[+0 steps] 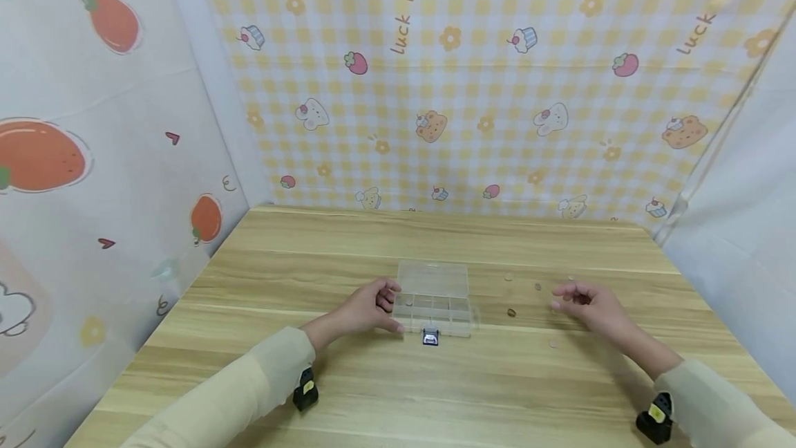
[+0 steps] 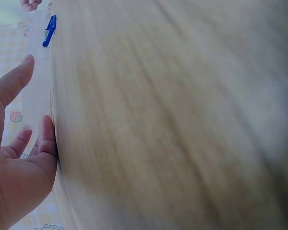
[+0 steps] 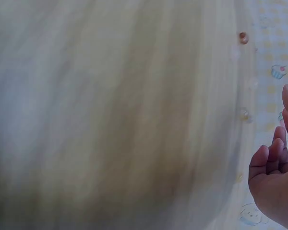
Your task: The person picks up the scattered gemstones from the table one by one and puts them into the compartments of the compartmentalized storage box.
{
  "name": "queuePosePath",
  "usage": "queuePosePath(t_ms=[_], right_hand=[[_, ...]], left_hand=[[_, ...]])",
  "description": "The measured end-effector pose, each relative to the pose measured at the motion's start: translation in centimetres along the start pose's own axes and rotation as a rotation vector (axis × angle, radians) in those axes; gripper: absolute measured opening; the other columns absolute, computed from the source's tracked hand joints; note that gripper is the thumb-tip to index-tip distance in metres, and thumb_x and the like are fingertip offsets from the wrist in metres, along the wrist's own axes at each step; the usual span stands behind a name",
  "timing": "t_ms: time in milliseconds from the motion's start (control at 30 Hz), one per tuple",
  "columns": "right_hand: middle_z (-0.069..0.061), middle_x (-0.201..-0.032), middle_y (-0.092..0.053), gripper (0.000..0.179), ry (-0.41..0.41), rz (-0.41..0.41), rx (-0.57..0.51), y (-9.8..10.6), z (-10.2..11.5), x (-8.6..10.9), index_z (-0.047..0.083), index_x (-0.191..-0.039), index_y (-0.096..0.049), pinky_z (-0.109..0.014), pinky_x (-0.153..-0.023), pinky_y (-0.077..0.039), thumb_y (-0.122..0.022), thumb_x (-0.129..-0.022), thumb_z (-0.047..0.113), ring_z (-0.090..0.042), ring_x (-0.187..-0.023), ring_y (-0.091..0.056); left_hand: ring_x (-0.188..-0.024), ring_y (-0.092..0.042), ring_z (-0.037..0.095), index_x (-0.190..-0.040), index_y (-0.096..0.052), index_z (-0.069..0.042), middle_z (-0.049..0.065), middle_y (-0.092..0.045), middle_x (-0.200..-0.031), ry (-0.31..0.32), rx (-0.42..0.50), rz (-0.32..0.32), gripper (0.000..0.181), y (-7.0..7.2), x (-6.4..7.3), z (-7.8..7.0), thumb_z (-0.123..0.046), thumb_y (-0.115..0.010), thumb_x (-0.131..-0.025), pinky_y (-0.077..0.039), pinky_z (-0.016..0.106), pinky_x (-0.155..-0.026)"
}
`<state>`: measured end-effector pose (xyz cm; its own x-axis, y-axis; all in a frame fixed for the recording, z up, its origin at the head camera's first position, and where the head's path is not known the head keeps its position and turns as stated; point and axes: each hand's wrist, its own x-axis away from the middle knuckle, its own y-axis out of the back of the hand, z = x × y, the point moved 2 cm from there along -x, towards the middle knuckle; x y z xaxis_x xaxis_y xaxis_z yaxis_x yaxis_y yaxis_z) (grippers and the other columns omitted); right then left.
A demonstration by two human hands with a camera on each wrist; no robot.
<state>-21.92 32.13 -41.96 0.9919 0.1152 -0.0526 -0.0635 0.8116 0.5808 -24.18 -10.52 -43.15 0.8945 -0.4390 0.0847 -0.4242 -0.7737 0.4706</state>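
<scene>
A clear plastic compartment box (image 1: 431, 314) lies on the table with its lid (image 1: 432, 278) raised at the back. Its dark blue latch (image 1: 430, 337) hangs at the front, and one tiny item (image 1: 409, 303) sits in a back-left compartment. My left hand (image 1: 373, 306) rests at the box's left side, thumb by the front corner and fingers loosely bent. To the right, my right hand (image 1: 587, 306) hovers above the table, thumb and forefinger apart, with nothing visible between them. Near it lies a small brown ring-like piece (image 1: 511, 312). The left wrist view shows the blue latch (image 2: 49, 31) beyond my thumb.
Several tiny pale pieces lie scattered right of the box, among them one piece (image 1: 552, 343) in front of my right hand and another piece (image 1: 508, 277) farther back. Patterned cloth (image 1: 448, 123) hangs behind the wooden table (image 1: 298, 247).
</scene>
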Motion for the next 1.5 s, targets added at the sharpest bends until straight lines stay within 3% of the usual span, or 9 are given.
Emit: queuePosePath(t_ms=[267, 633, 1500], right_hand=[[-0.009, -0.094, -0.063, 0.036, -0.001, 0.032, 0.016, -0.1, -1.5, 0.1, -0.005, -0.111, -0.065, -0.026, -0.062, -0.046, -0.075, -0.087, 0.019, -0.012, -0.075, -0.054], [-0.008, -0.094, -0.059, 0.035, -0.018, 0.065, 0.037, -0.4, -2.0, 0.2, -0.003, -0.111, -0.065, -0.025, -0.064, -0.045, -0.076, -0.086, 0.019, -0.014, -0.077, -0.051], [-0.006, -0.090, -0.059, 0.031, -0.056, 0.019, 0.120, -1.1, -1.6, 0.3, -0.003, -0.107, -0.067, -0.025, -0.064, -0.042, -0.074, -0.087, 0.020, -0.016, -0.079, -0.049]], left_hand=[[-0.093, -0.052, 0.021, -0.124, -0.053, -0.002, 0.008, -0.053, -0.105, -0.008, -0.007, -0.006, 0.068, 0.1, 0.2, -0.3, -0.008, -0.090, -0.068, -0.048, 0.033, -0.079], [-0.093, -0.051, 0.021, -0.125, -0.052, -0.001, 0.009, -0.053, -0.107, -0.007, 0.002, 0.002, 0.068, -0.1, 0.1, -0.1, -0.008, -0.089, -0.068, -0.048, 0.032, -0.080], [-0.093, -0.052, 0.021, -0.125, -0.052, -0.001, 0.009, -0.053, -0.106, -0.011, -0.020, -0.003, 0.068, -0.2, 0.1, -0.1, -0.009, -0.089, -0.068, -0.048, 0.033, -0.080]])
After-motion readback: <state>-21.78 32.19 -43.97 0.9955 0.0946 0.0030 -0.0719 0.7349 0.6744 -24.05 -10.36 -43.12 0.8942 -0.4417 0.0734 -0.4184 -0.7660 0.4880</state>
